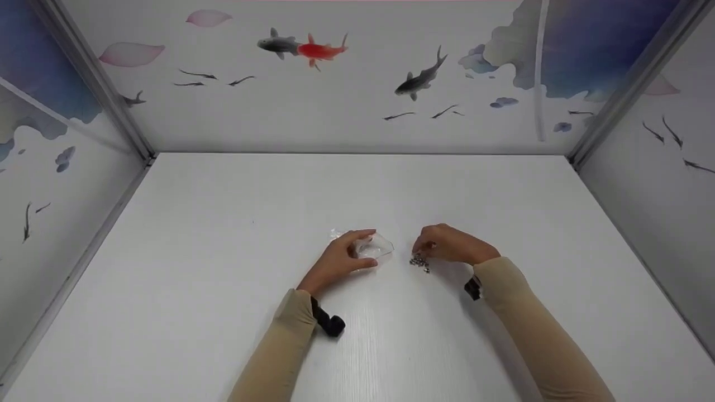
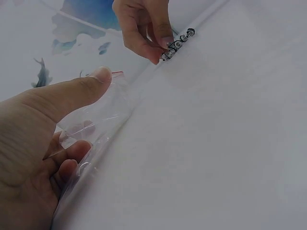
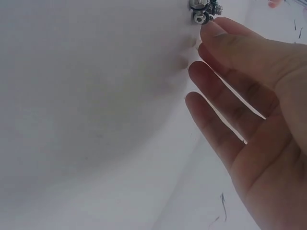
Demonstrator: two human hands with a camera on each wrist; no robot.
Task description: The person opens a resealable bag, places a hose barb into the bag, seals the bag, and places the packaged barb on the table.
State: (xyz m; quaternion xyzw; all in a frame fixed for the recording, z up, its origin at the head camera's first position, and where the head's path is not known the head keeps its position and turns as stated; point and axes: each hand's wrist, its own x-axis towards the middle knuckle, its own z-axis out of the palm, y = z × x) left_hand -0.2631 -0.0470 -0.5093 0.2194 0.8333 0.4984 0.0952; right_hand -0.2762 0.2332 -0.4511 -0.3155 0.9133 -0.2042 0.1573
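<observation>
My left hand (image 1: pixel 342 255) holds a clear plastic zip bag (image 1: pixel 375 247) near the middle of the table. In the left wrist view the thumb lies along the bag's mouth by a red edge strip, and the other fingers curl beneath the film. To the right, my right hand (image 1: pixel 449 244) reaches down to a small heap of shiny metal screws (image 1: pixel 419 261), some with dark parts. Its thumb and index finger pinch at the screws (image 3: pixel 199 17) in the right wrist view, while the other fingers stay extended. What exactly sits between those fingertips is partly hidden.
The white tabletop (image 1: pixel 223 324) stretches around both hands. A back wall (image 1: pixel 357 123) printed with fish and petals closes off the far side, with side panels left and right. Grey metal posts (image 1: pixel 637 89) stand at the corners.
</observation>
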